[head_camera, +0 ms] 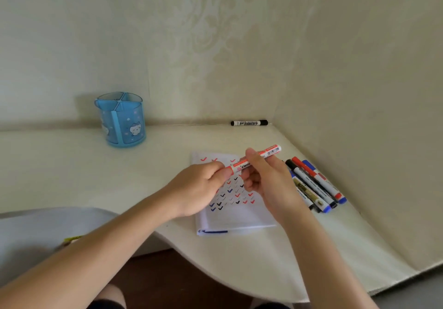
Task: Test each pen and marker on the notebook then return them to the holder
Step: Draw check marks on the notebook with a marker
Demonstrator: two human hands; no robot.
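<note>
Both hands hold a red marker (268,152) level above the open notebook (230,215). My left hand (201,186) pinches its capped left end. My right hand (266,179) grips the barrel, whose far end sticks out to the right. The notebook page carries rows of red, blue and black check marks. The blue pen holder (123,120) stands at the back left near the wall, and its compartments look empty. Several markers (314,184) lie in a bunch to the right of the notebook. A single black marker (249,123) lies against the back wall.
The pale desk (72,164) meets walls at the back and right. Its front edge curves inward toward my legs. A grey surface (36,227) with a small yellow-green thing on it sits at the lower left.
</note>
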